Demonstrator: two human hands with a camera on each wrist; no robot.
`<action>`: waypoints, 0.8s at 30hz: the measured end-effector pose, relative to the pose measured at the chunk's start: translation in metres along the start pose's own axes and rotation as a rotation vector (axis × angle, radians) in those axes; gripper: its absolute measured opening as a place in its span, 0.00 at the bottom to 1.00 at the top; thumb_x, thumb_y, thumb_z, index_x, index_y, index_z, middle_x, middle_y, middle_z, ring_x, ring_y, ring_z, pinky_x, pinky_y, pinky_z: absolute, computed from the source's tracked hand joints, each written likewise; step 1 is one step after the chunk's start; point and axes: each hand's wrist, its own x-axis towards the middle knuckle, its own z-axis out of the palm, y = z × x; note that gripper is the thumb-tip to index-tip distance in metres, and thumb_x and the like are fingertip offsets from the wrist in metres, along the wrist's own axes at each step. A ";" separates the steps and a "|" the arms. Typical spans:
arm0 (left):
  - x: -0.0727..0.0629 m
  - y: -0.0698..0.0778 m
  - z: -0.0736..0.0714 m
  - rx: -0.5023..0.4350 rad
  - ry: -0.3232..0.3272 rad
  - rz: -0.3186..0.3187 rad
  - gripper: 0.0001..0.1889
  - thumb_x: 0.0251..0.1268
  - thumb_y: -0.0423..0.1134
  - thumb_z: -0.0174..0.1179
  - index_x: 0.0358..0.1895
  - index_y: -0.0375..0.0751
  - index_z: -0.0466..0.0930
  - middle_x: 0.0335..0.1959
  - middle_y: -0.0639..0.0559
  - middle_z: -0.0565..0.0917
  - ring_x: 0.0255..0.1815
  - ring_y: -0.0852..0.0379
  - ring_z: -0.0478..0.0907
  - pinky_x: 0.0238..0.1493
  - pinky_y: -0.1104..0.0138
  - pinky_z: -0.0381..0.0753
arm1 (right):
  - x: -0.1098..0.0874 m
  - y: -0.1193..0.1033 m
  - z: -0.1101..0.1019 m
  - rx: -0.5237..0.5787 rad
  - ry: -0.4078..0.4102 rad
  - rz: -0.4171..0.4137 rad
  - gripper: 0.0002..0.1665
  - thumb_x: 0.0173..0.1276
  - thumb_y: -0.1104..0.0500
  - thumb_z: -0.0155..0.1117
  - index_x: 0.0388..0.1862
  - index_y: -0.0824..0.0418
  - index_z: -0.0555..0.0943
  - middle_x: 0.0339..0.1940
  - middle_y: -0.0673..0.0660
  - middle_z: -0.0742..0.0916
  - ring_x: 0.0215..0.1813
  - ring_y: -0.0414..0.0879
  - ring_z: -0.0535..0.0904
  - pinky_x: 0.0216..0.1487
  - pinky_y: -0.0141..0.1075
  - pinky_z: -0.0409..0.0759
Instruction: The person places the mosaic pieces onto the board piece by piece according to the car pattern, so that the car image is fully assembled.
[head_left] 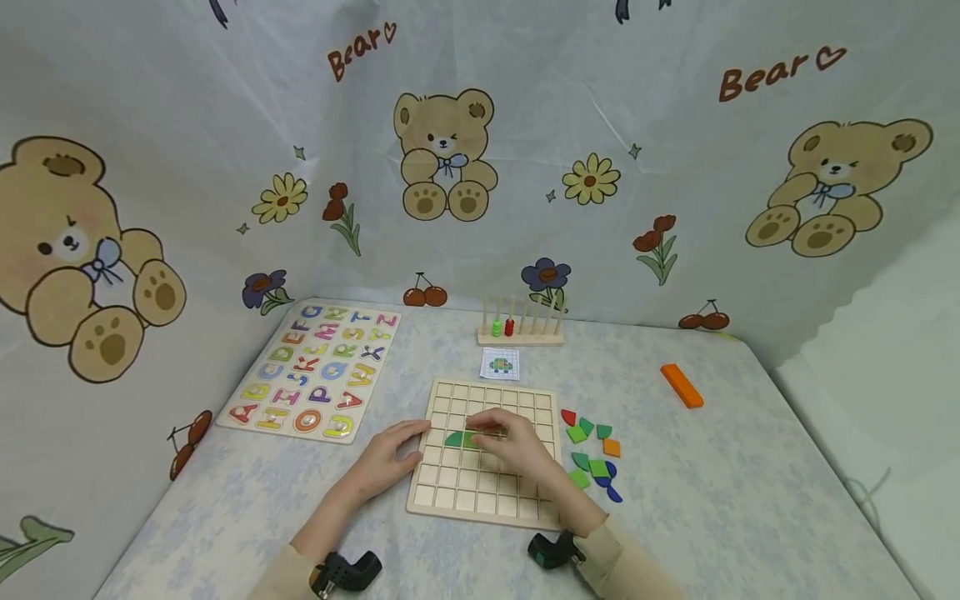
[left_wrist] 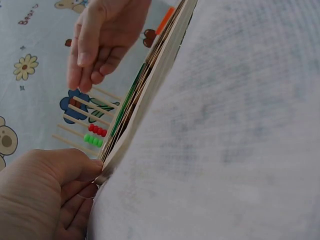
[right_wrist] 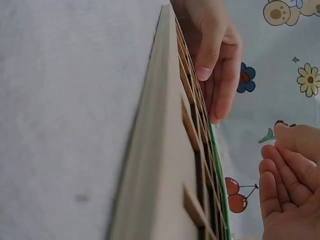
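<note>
A wooden grid board [head_left: 444, 498] lies flat on the table. Its left edge meets the thumb and index fingertip of my left hand [head_left: 386, 461], which rests against it; in the left wrist view that thumb [left_wrist: 82, 167] touches the rim. Over the middle of the board is my right hand [head_left: 517, 446], fingers loosely bent, with nothing visible between them. Beneath its fingertips sit a dark green curved piece [head_left: 453, 438] and a lighter green piece [head_left: 469, 440], the latter partly covered. From the right wrist view, the right hand [right_wrist: 292, 185] appears above the board's surface.
Several coloured pieces [head_left: 597, 468] lie right of the board. Behind it are a picture card [head_left: 500, 364] and a peg stand [head_left: 521, 339] with green and red beads. An alphabet board [head_left: 307, 375] lies left, an orange block [head_left: 682, 386] right.
</note>
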 end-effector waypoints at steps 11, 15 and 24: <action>0.002 0.002 -0.002 -0.004 -0.010 0.005 0.25 0.63 0.33 0.61 0.64 0.39 0.72 0.63 0.47 0.72 0.67 0.48 0.64 0.65 0.53 0.64 | -0.015 -0.043 -0.056 -0.019 0.100 0.009 0.16 0.65 0.69 0.62 0.51 0.74 0.77 0.49 0.69 0.81 0.50 0.65 0.76 0.52 0.49 0.77; 0.002 0.001 -0.001 -0.006 -0.006 0.006 0.24 0.62 0.33 0.61 0.64 0.39 0.72 0.63 0.47 0.72 0.66 0.47 0.64 0.65 0.53 0.64 | -0.022 -0.027 -0.082 -0.073 0.184 0.041 0.17 0.66 0.66 0.62 0.52 0.71 0.78 0.49 0.67 0.82 0.50 0.60 0.77 0.52 0.48 0.76; 0.000 -0.002 0.000 0.013 -0.003 0.021 0.25 0.63 0.34 0.61 0.65 0.39 0.71 0.64 0.46 0.71 0.66 0.47 0.64 0.64 0.52 0.64 | -0.046 0.051 -0.146 -0.188 0.384 0.055 0.19 0.66 0.54 0.64 0.53 0.62 0.79 0.48 0.56 0.83 0.45 0.45 0.77 0.45 0.28 0.78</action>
